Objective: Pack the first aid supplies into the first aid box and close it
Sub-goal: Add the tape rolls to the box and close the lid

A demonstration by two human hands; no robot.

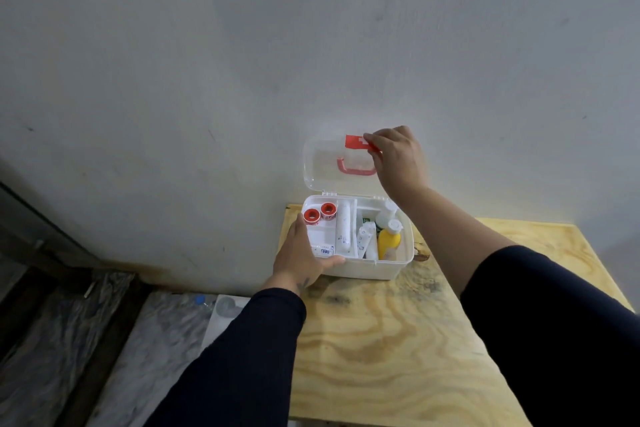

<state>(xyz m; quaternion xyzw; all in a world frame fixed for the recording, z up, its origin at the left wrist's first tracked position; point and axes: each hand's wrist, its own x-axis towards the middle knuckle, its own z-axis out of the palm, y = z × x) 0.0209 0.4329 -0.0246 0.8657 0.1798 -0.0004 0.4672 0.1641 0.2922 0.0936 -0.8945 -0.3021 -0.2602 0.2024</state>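
Observation:
A white first aid box [377,270] stands at the far left corner of the wooden table [398,350], against the wall. Its clear lid [322,166], with a red handle and a red label, stands upright and open. Inside lie two red tape rolls [319,212], a white gauze roll [343,230], a yellow bottle [388,242], a white bottle and small packets. My left hand [300,258] grips the box's front left corner. My right hand [398,158] pinches the lid's top edge at the red label.
A grey wall [311,45] rises directly behind the box. Left of the table, a marbled floor [156,340] holds a plastic bottle with a blue cap [201,301] and a white sheet. The table's left edge runs close to my left sleeve.

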